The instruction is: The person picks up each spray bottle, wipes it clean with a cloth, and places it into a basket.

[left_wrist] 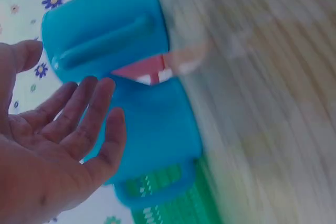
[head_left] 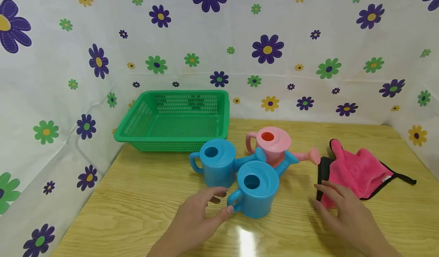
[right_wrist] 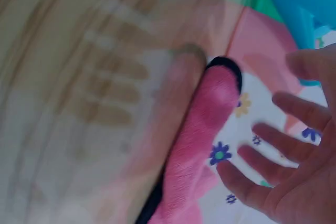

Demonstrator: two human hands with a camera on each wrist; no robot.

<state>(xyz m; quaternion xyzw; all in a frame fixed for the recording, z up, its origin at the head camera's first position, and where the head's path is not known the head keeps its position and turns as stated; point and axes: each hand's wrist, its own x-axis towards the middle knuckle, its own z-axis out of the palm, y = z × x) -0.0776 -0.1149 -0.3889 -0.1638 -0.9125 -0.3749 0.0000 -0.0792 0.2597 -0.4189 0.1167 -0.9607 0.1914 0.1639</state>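
The left hand (head_left: 200,215) lies open on the desk (head_left: 137,211), fingers loosely spread, thumb tip at the handle of the near blue can (head_left: 255,190) and fingertips close to the far blue can (head_left: 216,165); it grips neither. The right hand (head_left: 346,211) is also open, fingers spread, just touching the near edge of the pink cloth (head_left: 356,171). The near blue can stands upright in front of the pink can (head_left: 272,144), with the far blue can just to its left. Their inner contents cannot be seen. A green basket (head_left: 175,122) sits behind the cans by the flowered backdrop, nothing visible in it. The cloth lies right of the cans.
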